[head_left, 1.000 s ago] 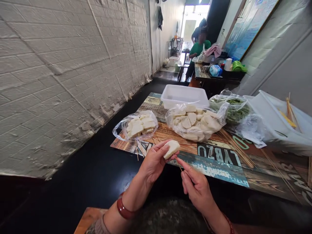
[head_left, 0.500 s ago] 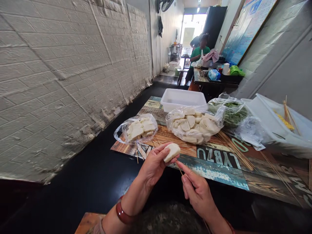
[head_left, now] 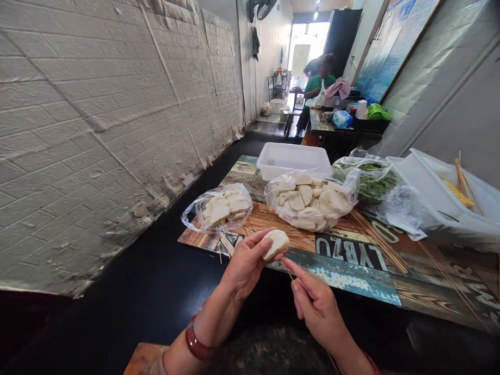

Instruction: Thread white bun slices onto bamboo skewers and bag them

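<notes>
Over the printed wooden table, my left hand pinches a pale flat bun slice steady while my right hand grips a thin bamboo skewer against its edge.

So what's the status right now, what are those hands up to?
Left hand pinching a white bun slice. Right hand holding a thin bamboo skewer, tip at the slice's edge. Nothing between them; bags of slices sit beyond on the table.

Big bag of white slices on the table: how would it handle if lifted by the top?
The large bag of white slices looks thin and crinkled, so probably floppy, sagging around its load. It is heaped full, so likely heavy for its film. Its mouth looks open; slices may spill.
</notes>
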`<state>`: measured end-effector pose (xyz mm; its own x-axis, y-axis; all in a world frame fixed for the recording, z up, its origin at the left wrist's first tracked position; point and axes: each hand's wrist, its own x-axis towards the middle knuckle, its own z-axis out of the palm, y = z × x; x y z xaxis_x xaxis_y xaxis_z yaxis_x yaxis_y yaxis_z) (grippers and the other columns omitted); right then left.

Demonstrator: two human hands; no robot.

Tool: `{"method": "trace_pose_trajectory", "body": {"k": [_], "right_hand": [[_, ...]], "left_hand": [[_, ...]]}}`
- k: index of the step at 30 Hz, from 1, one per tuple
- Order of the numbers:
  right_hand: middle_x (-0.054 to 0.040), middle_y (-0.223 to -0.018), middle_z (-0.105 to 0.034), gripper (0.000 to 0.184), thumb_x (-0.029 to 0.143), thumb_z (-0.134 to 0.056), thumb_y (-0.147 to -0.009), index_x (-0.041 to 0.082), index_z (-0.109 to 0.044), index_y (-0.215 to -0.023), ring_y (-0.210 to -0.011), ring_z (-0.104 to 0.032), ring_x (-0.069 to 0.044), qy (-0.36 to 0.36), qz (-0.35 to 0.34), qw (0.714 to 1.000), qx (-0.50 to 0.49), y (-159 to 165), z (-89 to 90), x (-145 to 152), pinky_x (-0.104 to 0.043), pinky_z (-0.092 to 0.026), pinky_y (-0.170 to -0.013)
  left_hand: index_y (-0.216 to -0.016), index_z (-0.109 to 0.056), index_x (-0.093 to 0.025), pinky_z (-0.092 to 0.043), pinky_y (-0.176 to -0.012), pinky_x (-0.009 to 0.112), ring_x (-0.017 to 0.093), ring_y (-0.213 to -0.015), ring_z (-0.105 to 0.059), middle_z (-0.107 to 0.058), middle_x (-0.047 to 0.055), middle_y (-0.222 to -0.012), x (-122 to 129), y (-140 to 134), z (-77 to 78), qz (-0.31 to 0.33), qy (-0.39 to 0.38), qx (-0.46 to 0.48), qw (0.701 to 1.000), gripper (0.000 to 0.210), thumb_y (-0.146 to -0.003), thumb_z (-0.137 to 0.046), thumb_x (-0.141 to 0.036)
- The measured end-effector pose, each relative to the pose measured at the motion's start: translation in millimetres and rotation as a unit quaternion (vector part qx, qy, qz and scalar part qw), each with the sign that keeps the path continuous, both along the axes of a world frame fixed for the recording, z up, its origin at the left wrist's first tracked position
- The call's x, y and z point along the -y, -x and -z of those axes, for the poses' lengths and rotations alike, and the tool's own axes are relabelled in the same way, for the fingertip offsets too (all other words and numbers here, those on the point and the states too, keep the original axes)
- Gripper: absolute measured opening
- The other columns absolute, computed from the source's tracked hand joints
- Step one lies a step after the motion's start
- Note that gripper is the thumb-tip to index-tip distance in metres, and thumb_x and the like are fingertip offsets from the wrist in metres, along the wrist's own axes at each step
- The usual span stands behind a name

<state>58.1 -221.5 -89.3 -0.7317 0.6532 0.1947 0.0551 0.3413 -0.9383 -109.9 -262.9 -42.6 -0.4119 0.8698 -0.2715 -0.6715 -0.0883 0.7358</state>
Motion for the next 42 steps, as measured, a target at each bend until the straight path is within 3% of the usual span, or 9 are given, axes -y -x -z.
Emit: {"method": "trace_pose_trajectory", "body": {"k": [9,15,23,28,33,42], "right_hand": [[0.009,-0.049,-0.04,0.044,0.029,-0.038,-0.1,0.018,-0.054,-0.14,-0.039,-0.042,-0.011,0.017,0.011,1.0,0.004,1,0.4,-1,-0.022,-0.044,-0.049],[0.0091,-0.049,-0.043,0.042,0.029,-0.04,-0.1,0.016,-0.056,-0.137,-0.039,-0.043,-0.01,0.028,0.028,0.999,-0.014,2,3.8,1,-0.021,-0.044,-0.048],[0.0089,-0.049,-0.044,0.037,0.033,-0.045,-0.098,0.013,-0.061,-0.126,-0.04,-0.043,-0.01,0.056,0.05,0.997,-0.012,3,4.4,0,-0.022,-0.041,-0.047],[0.0091,-0.049,-0.044,0.039,0.036,-0.045,-0.099,0.016,-0.06,-0.129,-0.039,-0.041,-0.01,0.075,0.05,0.996,-0.024,0,10.2,-1,-0.021,-0.039,-0.044],[0.0085,-0.049,-0.045,0.038,0.037,-0.046,-0.099,0.017,-0.062,-0.127,-0.039,-0.043,-0.01,0.069,0.048,0.996,-0.019,-1,16.2,-1,-0.02,-0.038,-0.042],[0.0074,-0.048,-0.051,0.025,0.038,-0.053,-0.095,0.018,-0.067,-0.096,-0.034,-0.044,-0.009,0.064,0.072,0.995,-0.042,5,8.9,2,-0.019,-0.036,-0.035]], "left_hand": [[-0.106,-0.075,-0.017,-0.055,-0.072,0.026,0.019,-0.082,-0.071,-0.077,0.009,-0.095,3,-2,4.8,-0.003,-0.028,-0.147,0.989,0.036,-0.073,-0.08,-0.029],[-0.109,-0.074,-0.017,-0.054,-0.075,0.027,0.02,-0.087,-0.07,-0.076,0.01,-0.104,4,-3,9.1,0.007,-0.025,-0.191,0.981,0.037,-0.075,-0.078,-0.032],[-0.105,-0.076,-0.019,-0.052,-0.079,0.026,0.02,-0.088,-0.068,-0.077,0.008,-0.097,6,-4,3.6,0.014,-0.004,-0.207,0.978,0.038,-0.071,-0.081,-0.033],[-0.128,-0.062,-0.023,-0.052,-0.079,0.028,0.02,-0.088,-0.069,-0.075,0.008,-0.1,6,-2,3.5,0.039,-0.048,-0.108,0.992,0.061,-0.072,-0.081,-0.036],[-0.113,-0.069,-0.016,-0.052,-0.078,0.032,0.023,-0.085,-0.07,-0.074,0.011,-0.098,6,-10,6.2,0.057,-0.067,-0.033,0.996,0.049,-0.073,-0.079,-0.042],[-0.101,-0.075,-0.015,-0.048,-0.073,0.026,0.017,-0.077,-0.065,-0.075,0.009,-0.091,10,-13,2.8,0.022,-0.059,-0.139,0.988,0.036,-0.074,-0.078,-0.039]]}}
